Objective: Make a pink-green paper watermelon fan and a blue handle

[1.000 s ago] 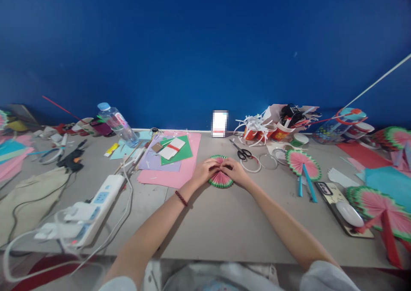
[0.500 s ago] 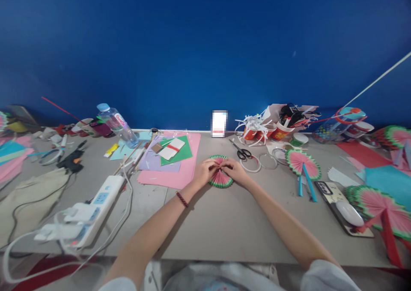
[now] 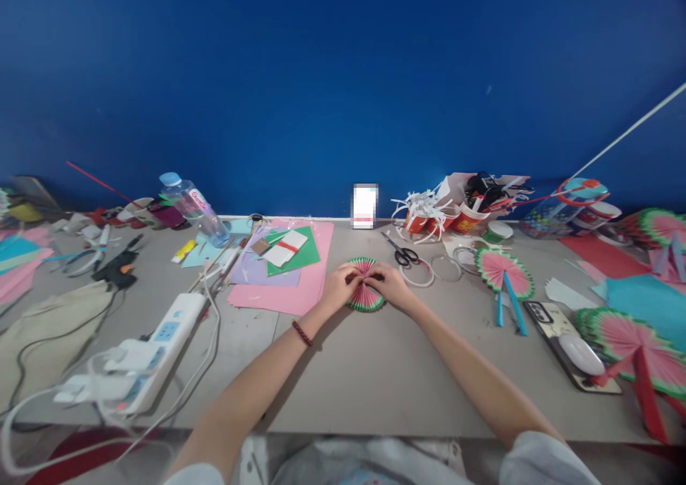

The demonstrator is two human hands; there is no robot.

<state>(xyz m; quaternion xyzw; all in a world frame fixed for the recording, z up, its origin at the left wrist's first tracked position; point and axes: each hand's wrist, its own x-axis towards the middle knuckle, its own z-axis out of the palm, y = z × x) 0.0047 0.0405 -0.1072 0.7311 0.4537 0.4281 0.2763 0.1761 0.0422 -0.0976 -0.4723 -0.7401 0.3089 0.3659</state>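
Observation:
A round pleated paper fan (image 3: 366, 298), pink with a green rim, lies on the grey table in front of me. My left hand (image 3: 343, 285) pinches it near the centre from the left. From the right, my right hand (image 3: 388, 283) presses its fingertips on the same central folds. The fingertips of both hands nearly meet there and cover the fan's middle and sides. Black-handled scissors (image 3: 406, 256) lie just beyond my right hand, beside a roll of tape (image 3: 417, 273). Pink paper (image 3: 257, 298) with purple and green sheets on it is left of my left hand.
A white power strip (image 3: 170, 335) with cables lies at left, near a black glue gun (image 3: 120, 269). A leaning bottle (image 3: 197, 210) and paper cups (image 3: 466, 221) stand along the blue wall. At right are finished-looking fans (image 3: 505, 273), a phone (image 3: 541, 315) and a white mouse (image 3: 580, 354).
Both hands keep their hold at the fan's centre with almost no visible movement. The whole view has shifted very slightly.

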